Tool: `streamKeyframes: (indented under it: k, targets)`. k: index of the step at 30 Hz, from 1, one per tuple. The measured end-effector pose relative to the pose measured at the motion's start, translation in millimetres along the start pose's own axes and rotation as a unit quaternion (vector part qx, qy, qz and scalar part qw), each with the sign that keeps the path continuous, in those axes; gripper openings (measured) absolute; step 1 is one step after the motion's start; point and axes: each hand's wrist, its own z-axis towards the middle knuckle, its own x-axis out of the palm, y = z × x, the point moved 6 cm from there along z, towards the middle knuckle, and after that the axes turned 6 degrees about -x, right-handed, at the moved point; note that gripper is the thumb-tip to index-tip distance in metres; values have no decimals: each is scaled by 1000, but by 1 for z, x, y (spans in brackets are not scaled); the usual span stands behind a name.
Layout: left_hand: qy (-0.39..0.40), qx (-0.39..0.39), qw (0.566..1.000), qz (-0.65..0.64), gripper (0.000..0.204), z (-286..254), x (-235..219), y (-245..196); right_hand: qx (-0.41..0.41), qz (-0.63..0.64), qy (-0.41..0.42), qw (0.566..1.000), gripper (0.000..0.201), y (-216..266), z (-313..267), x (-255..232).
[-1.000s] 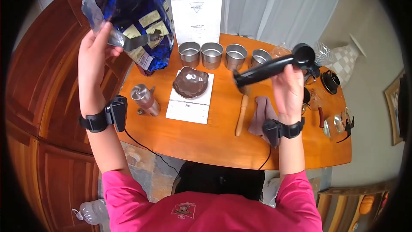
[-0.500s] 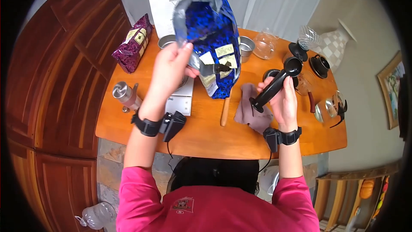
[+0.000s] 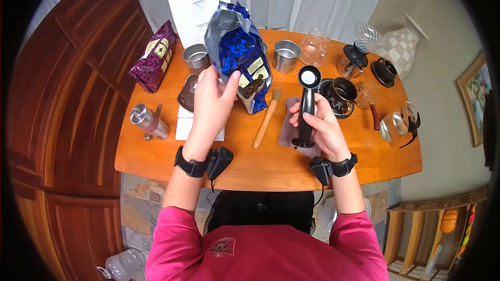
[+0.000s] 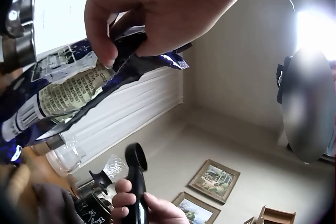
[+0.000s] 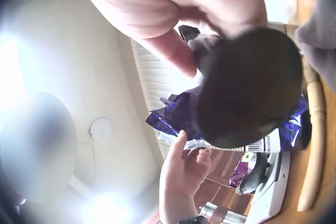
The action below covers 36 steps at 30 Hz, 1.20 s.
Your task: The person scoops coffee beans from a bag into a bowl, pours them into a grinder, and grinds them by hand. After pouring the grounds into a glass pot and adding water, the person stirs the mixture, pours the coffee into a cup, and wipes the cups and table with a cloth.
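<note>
My left hand (image 3: pixel 212 96) grips the near edge of an opened blue foil bag (image 3: pixel 242 47), which stands tilted with its mouth up. Brown beans show through a window low on the bag (image 3: pixel 252 88). In the left wrist view the thumb and fingers of the left hand (image 4: pixel 152 14) pinch the bag's rim. My right hand (image 3: pixel 325 127) holds a black scoop (image 3: pixel 306 117) by its handle, its round bowl raised to the right of the bag. The bowl has a pale, bright inside; whether it holds anything, I cannot tell.
Behind the bag are metal cups (image 3: pixel 287 57) and a white bag (image 3: pixel 199 5). A grinder (image 3: pixel 149 121) and purple bag (image 3: pixel 154 57) stand left. Between the hands lies a wooden brush (image 3: pixel 266 122); glassware (image 3: pixel 393 125) is at right.
The blue bag has come from the upper left to the table's middle and lower, with my left hand on it. My right hand has turned the scoop so its bowl points away from me.
</note>
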Motion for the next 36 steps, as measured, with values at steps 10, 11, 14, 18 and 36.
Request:
streamKeyframes:
  k: [10, 11, 14, 18, 36]
  targets:
    - [-118, 120, 986, 6, 36, -55, -14, -13, -56, -6, -6, 998, 50, 5, -13, 14]
    - [-72, 135, 988, 20, 31, -61, -7, -15, -67, -10, 10, 998, 51, 5, -16, 17]
    - [183, 4, 973, -138, 31, -83, 31, -8, -55, -51, 75, 994, 51, -1, -34, 20]
    - [298, -130, 870, -370, 24, -100, 69, 9, 31, -123, 90, 988, 43, -14, -49, 30]
    - [288, -302, 669, -615, 11, -98, 115, 24, -214, 110, -125, 963, 68, -18, -74, 19]
